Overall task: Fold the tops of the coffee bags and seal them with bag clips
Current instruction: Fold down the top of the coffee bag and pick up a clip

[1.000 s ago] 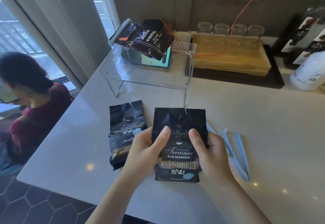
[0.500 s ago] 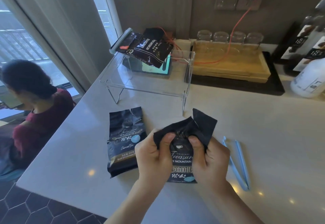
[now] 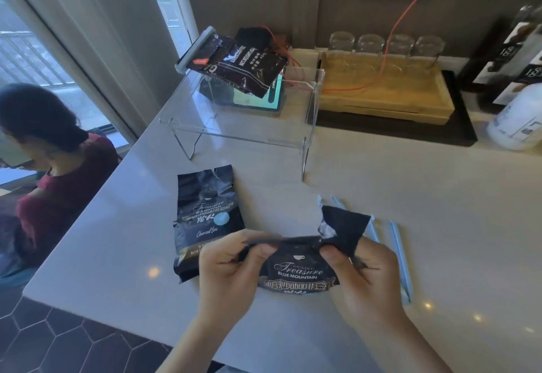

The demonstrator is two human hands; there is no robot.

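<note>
Both hands, left hand (image 3: 231,273) and right hand (image 3: 363,276), pinch the folded "Treasure BLUE MOUNTAIN" coffee bag (image 3: 299,270).

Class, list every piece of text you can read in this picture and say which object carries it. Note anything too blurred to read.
"ORIGINAL Treasure BLUE MOUNTAIN": held coffee bag, pinched by the left hand and right hand.
"Treasure BLUE MOUNTAIN", "Charcoal fire": second coffee bag lying on the counter.
Chinese characters on both bags: too blurred to read.
Clipped bag on the clear stand: print too blurred.
White bottle: label unreadable.
</note>
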